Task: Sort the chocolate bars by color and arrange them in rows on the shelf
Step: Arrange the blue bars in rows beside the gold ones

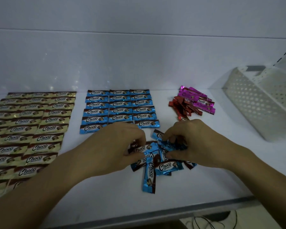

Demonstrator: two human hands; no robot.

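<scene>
Right, from my remote seat the biggest thing I see is the white shelf (pixel 205 187), running the full width with a grey front edge. On its left side lies a large block of gold bars (pixel 31 123), flat and face up in tidy rows, edges touching, running out past the left border. At the far right stands a white perforated basket (pixel 257 103), well apart from the bars. In the middle, toward the back, the blue rows (pixel 119 109) sit three across, each bar face up and just beside its neighbour; the nearest bar of the middle column is partly hidden behind my knuckles.

My left hand (pixel 116 146) reaches in from the lower left, and its grip is closed: curled fingers and thumb pinch one bar at the left edge of the loose blue bars (pixel 163 167). My right hand (pixel 193 141) comes in from the right, fingers curled down into the same heap, its grip closed on a crumpled blue wrapper. That heap lies just in front of the blue rows, bars crossing at all angles.

Behind my right hand, near the back, sits a small jumble of red and purple bars (pixel 193 103).
</scene>
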